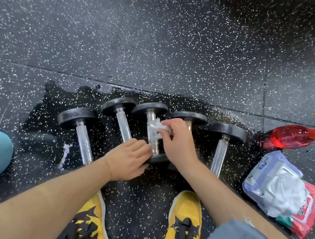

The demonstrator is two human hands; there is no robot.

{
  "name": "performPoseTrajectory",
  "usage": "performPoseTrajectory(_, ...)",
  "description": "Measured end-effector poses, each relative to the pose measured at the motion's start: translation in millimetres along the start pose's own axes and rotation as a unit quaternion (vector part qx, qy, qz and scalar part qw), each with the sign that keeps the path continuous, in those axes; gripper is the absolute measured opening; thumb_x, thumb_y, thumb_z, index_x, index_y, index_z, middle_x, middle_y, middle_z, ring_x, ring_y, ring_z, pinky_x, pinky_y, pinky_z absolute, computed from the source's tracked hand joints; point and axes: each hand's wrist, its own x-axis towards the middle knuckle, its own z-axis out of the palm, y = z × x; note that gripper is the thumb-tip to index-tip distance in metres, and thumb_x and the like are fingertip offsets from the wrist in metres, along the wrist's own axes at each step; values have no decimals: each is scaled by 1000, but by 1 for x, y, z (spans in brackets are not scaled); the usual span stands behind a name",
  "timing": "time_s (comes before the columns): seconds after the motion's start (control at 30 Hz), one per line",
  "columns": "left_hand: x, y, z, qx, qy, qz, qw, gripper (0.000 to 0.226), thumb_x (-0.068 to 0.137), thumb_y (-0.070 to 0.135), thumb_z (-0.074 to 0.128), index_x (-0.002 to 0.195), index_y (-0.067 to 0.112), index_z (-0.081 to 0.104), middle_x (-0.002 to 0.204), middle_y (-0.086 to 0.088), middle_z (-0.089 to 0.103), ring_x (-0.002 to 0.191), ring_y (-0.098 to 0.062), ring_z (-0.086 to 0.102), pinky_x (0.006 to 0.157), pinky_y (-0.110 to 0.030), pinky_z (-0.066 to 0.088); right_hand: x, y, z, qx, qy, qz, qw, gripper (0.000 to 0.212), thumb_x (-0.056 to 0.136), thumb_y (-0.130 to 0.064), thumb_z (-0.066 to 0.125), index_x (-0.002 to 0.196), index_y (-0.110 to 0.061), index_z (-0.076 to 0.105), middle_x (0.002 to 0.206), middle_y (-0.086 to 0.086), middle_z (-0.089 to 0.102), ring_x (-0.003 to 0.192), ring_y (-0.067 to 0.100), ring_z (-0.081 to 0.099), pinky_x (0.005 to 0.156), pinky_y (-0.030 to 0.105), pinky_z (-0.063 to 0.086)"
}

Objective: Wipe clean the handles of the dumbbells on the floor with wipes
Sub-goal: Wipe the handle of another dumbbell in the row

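1. While pinching a crumpled wipe between curled fingers and thumb, presses it with the right hand onto the handle of the middle dumbbell.
2. Rests the left hand on the same dumbbell's near head, fingers close together; cannot tell whether curled round it.
3. Around: four more dumbbells side by side on the wet speckled floor.
4. Farther right: red spray bottle, wipes pack.
5. Nearest: yellow shoes.
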Motion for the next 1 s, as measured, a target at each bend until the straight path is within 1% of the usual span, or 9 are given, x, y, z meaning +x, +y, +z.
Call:
performPoseTrajectory(0.07,6,3,-1,-3,25,-14,1000,32,95,41,59,99,11,70,97,-3,58,89,-24,57,84,-37,47,11,-2,10,-53,9,-36,998,18,96,-13,60,111,-17,69,107,-7,65,103,9,54,88,18,38)
performPoseTrajectory(0.17,19,4,-2,1,34,-5,999,29,89,42,62,88,13,67,90,-3,59,83,-24,52,80,-36,45,33,-5,20,-88,25,-50,995,14,94,-14,59,104,-17,69,95,-6,67,93,18,56,81,29,42)
performPoseTrajectory(0.27,30,-2,2,19,22,36,999,35,87,45,60,90,12,68,93,-5,66,85,-25,55,79,-36,41,47,-6,32,-131,16,-83,988,11,95,-14,60,94,-13,72,89,-1,67,89,25,58,78,38,49)
performPoseTrajectory(0.33,30,-5,6,31,29,46,998,35,88,46,58,89,11,68,91,-5,65,84,-25,53,78,-36,40,49,-2,41,-148,27,-124,981,11,92,-9,64,87,-9,73,83,3,66,81,29,59,68,36,52)
performPoseTrajectory(0.5,21,-6,13,47,75,43,995,34,91,44,57,88,11,65,89,-5,64,83,-25,45,75,-35,40,47,2,49,-165,37,-138,976,12,89,-5,65,79,-6,70,75,4,54,73,28,52,54,39,49)
performPoseTrajectory(0.6,20,-9,13,52,74,39,995,35,91,44,58,89,10,66,95,-7,65,87,-25,42,77,-36,41,56,1,52,-152,59,-121,979,12,92,-9,64,83,-5,72,78,6,57,75,29,55,56,36,48)
performPoseTrajectory(0.73,17,-6,14,44,86,41,994,35,93,45,56,85,12,63,86,-4,60,83,-24,41,75,-35,39,40,2,51,-161,46,-102,981,9,88,-7,66,81,-9,72,75,2,57,71,27,53,55,32,42)
performPoseTrajectory(0.87,17,-11,13,55,81,43,994,34,94,45,55,85,13,61,85,-3,58,80,-24,43,74,-35,37,45,1,46,-158,36,-98,982,8,87,-6,67,85,-11,74,75,1,61,74,27,54,57,39,48)
performPoseTrajectory(1.0,16,-8,14,51,76,39,995,34,94,44,55,84,13,62,83,-3,56,79,-24,44,74,-36,38,46,-1,49,-128,37,-37,990,18,98,-11,55,93,-8,73,85,4,67,83,26,60,73,41,50)
